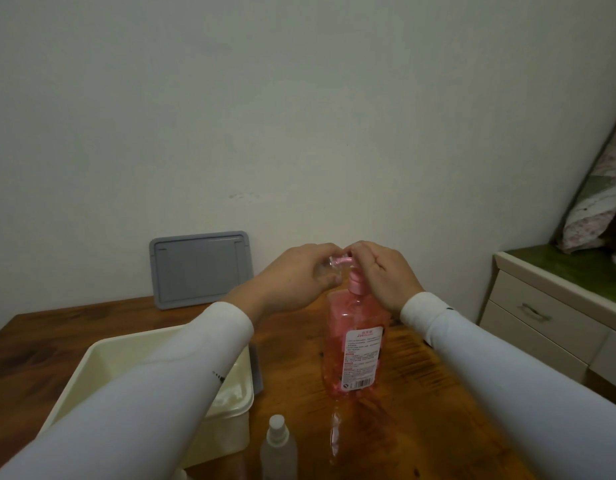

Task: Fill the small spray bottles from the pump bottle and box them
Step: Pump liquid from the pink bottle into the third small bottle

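A small clear spray bottle (325, 268) is held in the curled fingers of the left hand (299, 275), its open neck brought right up against the spout of the pink pump head (344, 261). The bottle is mostly hidden by the fingers, so its fill level cannot be told. The right hand (382, 275) is laid over the pump head from the 3 o'clock side, with the thumb and forefinger bent down onto its top (whether the head is gripped or only pressed cannot be told). Both arms are covered by white sleeves (507, 382).

Directly below the hands, the pump bottle (356, 344) is seen upright on the wooden table (420, 427), filled with pink liquid and carrying a white and red label turned toward the camera. At about 7 o'clock from it, near the table's front edge, a second small spray bottle (278, 445) is stood with its cap on, well apart from the hands. At 9 o'clock from the pump bottle a cream box (230, 420) is placed, open at the top, partly covered by the left sleeve. At 11 o'clock a grey lid (201, 268) is leaned against the wall (299, 116). At 3 o'clock, beyond the table, a pale drawer unit (541, 317) is visible.
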Action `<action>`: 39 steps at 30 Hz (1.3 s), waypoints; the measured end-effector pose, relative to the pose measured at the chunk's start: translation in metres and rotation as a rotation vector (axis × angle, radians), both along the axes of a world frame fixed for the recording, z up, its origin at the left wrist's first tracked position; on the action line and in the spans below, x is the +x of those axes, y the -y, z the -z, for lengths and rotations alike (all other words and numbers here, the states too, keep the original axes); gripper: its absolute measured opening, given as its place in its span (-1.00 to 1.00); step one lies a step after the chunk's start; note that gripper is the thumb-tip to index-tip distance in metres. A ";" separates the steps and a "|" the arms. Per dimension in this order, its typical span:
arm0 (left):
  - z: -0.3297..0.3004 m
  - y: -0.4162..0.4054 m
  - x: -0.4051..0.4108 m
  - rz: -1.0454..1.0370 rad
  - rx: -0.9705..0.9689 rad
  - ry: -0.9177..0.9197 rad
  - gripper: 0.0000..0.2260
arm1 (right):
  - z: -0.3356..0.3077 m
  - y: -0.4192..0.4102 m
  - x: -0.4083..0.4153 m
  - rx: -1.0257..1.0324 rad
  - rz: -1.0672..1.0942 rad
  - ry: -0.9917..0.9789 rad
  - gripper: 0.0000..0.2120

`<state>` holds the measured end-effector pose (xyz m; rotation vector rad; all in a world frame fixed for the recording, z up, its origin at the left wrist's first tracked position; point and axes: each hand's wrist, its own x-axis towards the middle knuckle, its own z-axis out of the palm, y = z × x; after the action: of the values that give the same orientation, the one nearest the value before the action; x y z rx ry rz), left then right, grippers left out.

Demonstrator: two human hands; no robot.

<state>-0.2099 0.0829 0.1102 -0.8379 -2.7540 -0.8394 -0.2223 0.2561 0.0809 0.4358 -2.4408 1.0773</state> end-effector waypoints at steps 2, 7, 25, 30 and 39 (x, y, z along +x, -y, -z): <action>-0.004 -0.001 0.001 0.004 0.002 -0.001 -0.66 | -0.006 0.001 0.002 0.011 0.004 -0.023 -0.63; -0.006 -0.001 0.000 0.001 -0.002 -0.023 -0.65 | -0.005 0.001 0.000 0.014 0.024 -0.041 -0.62; -0.006 -0.002 -0.001 -0.004 -0.002 -0.023 -0.65 | -0.007 -0.002 0.000 0.088 0.019 -0.043 -0.67; 0.007 0.000 -0.001 0.000 -0.068 -0.010 -0.62 | 0.012 0.004 0.002 0.035 0.013 -0.024 -0.67; -0.009 -0.002 0.000 -0.006 -0.043 -0.030 -0.65 | -0.013 0.000 0.000 0.124 0.020 -0.061 -0.67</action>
<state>-0.2099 0.0845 0.1195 -0.8416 -2.7568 -0.7630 -0.2219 0.2566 0.0934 0.4749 -2.4615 0.8941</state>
